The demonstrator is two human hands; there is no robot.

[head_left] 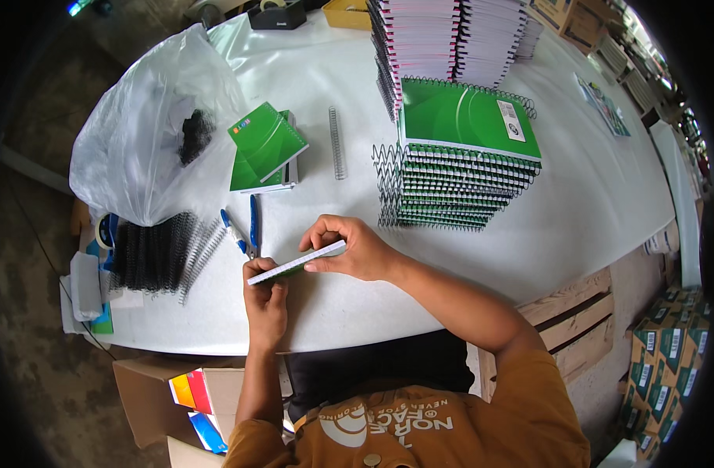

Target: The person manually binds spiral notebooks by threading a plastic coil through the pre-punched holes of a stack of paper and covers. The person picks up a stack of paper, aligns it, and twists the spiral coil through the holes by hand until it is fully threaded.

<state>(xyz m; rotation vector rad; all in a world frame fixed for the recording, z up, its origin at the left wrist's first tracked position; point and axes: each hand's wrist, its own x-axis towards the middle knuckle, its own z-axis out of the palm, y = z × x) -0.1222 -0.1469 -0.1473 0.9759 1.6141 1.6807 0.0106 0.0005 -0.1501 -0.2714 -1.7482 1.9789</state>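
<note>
White lettering (431,419) crosses the brown shirt (489,437); coloured letters (240,126) mark a loose green notebook (272,148), a printed white label (511,121) the top stacked notebook (446,117).

White table (591,210), green notebooks (458,117), pliers (254,225), wire coils (146,253)

A green-covered notebook (297,262), white page edge up, slants between left hand (266,306) and right hand (358,249).

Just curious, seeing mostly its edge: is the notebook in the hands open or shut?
Shut: the notebook between left hand and right hand shows its page edges together in one thin strip.
</note>
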